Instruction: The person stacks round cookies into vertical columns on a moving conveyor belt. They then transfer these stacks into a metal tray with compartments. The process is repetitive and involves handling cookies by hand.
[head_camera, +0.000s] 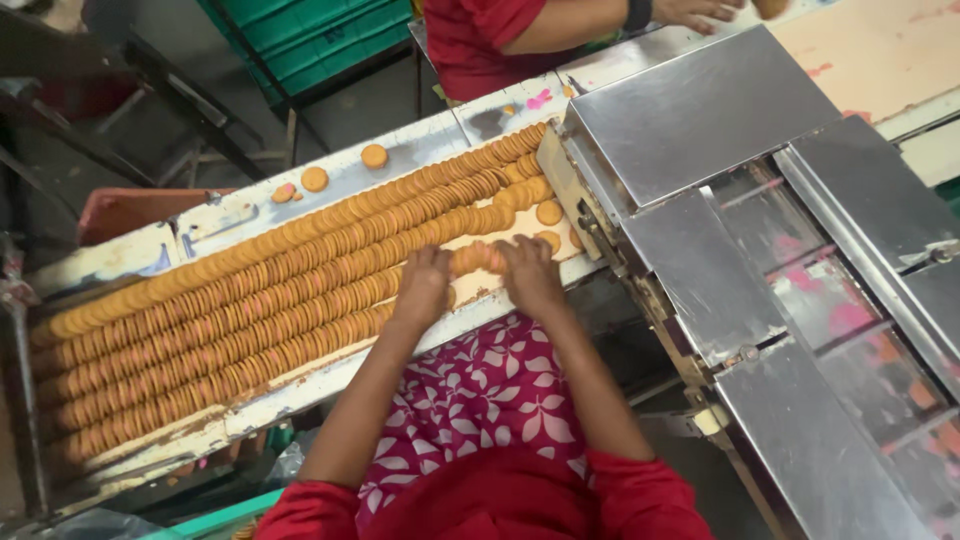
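1. Biscuits (260, 300): matt, baked, golden with pink cream edges
2. Tray (250, 415): worn painted metal, chipped and rough
3. Machine cover (700, 110): brushed steel, dull sheen
4. Crates (310, 35): green ribbed plastic
5. Skirt (480, 400): soft printed cloth
6. Tabletop (880, 50): scuffed, matt, paint-stained

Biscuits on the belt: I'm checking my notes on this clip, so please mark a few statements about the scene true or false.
1. Both hands grip one short stack of biscuits between them. True: left hand, right hand.
2. The biscuits lie in one single row. False: several rows run side by side.
3. A few loose biscuits lie flat beside the rows. True.
4. The metal machine stands left of the hands. False: it stands to the right.
5. The crate is blue. False: green.
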